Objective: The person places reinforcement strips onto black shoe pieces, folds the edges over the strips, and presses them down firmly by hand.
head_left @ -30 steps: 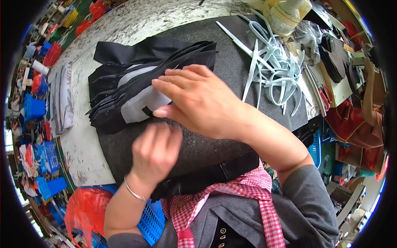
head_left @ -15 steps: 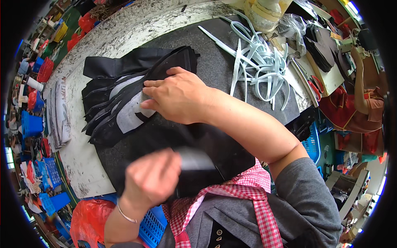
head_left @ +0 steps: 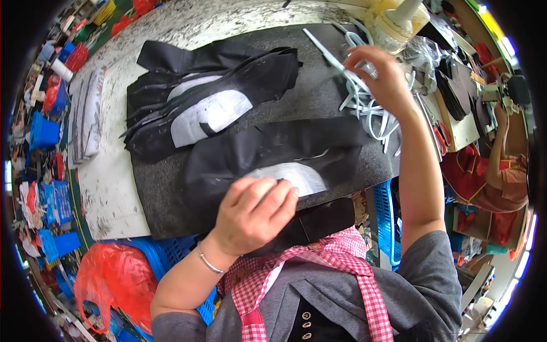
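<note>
My left hand (head_left: 256, 214) is closed, its fingertips pinching a black sheet piece (head_left: 273, 142) beside the pale half-moon patch (head_left: 296, 175) on it. This piece lies spread at the near side of the dark work mat. Over a tangle of pale blue-white strips (head_left: 373, 117) reaches my right hand (head_left: 382, 77), slightly blurred, with thumb and curved fingers apart. Part of the strips is hidden beneath it. Further back on the left lies an overlapping stack of similar black pieces (head_left: 154, 134), the top one showing another pale half-moon patch (head_left: 213, 114).
The dark mat (head_left: 156, 194) covers much of a stained white table (head_left: 108, 211). At the back right stand a glue pot (head_left: 396, 25), a clear plastic bag (head_left: 424, 54) and red-handled scissors (head_left: 443, 137). Blue baskets (head_left: 384, 219) and a red bag (head_left: 117, 279) flank me. Another person's arm (head_left: 498, 148) shows far right.
My right hand has left the black stack and moved right, onto the strips. My left hand has brought a black piece with a pale patch flat onto the near mat.
</note>
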Demonstrator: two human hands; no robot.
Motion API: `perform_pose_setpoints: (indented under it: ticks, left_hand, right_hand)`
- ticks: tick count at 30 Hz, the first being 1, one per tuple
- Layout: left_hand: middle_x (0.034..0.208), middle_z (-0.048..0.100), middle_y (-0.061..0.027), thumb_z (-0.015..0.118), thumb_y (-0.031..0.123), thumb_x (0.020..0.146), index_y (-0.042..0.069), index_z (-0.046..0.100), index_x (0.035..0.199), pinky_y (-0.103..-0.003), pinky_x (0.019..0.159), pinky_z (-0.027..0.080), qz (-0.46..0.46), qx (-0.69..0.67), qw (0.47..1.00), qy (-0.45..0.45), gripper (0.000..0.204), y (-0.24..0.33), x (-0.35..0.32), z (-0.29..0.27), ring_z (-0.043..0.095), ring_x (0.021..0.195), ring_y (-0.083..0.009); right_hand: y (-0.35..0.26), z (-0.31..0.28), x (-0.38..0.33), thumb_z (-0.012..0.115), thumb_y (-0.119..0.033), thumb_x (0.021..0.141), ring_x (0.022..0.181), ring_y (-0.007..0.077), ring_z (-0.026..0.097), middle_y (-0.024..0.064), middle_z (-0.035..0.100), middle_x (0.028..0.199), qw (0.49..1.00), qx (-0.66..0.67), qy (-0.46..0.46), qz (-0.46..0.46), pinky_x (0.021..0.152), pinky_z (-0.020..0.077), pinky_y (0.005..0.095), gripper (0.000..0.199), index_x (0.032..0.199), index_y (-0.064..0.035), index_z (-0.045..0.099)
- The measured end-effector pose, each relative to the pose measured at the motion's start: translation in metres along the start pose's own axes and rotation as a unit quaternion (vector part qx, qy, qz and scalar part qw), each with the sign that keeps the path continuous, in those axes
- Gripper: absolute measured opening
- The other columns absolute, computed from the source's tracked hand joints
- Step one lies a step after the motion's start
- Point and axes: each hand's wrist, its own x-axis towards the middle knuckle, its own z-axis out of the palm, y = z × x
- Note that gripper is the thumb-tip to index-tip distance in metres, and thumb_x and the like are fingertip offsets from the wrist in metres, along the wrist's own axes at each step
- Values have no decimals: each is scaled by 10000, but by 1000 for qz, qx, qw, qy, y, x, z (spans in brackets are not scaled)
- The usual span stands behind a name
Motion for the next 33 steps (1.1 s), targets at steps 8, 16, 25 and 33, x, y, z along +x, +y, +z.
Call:
perform_pose_setpoints:
  ticks: [8,16,25,33]
  left_hand:
    - [1109,738,15,779,144,863,183,846,1120,-385,915,458,-94,10,995,-41,268,30,-23,3,695,1016,-168]
    - [1049,757,-7,965,137,717,143,786,1355,-426,957,476,-170,-196,953,-159,663,6,-27,-24,713,1010,-204]
    - [1017,795,-170,803,-117,949,-67,758,1120,-272,765,638,-457,-503,717,155,184,-14,-34,-70,798,902,-195]
    - [996,820,-78,824,-68,946,-28,795,1121,-204,672,567,-572,-365,734,27,182,-39,-32,-73,779,886,-94]
  right_hand:
    - [-75,-45,-22,686,-7,1064,913,81,634,42,689,1007,924,325,203,-14,804,500,234,114,1173,26,687]
    - [-172,-36,-56,717,-52,965,818,102,623,31,651,917,866,407,-180,230,737,476,253,86,1003,-9,653]
    - [-172,-4,-72,702,35,1004,747,110,677,65,710,863,871,404,-240,142,668,519,276,99,1096,19,670]
    - [-168,12,-82,778,7,913,677,317,735,122,703,818,952,181,-225,101,572,548,409,168,993,-32,636]
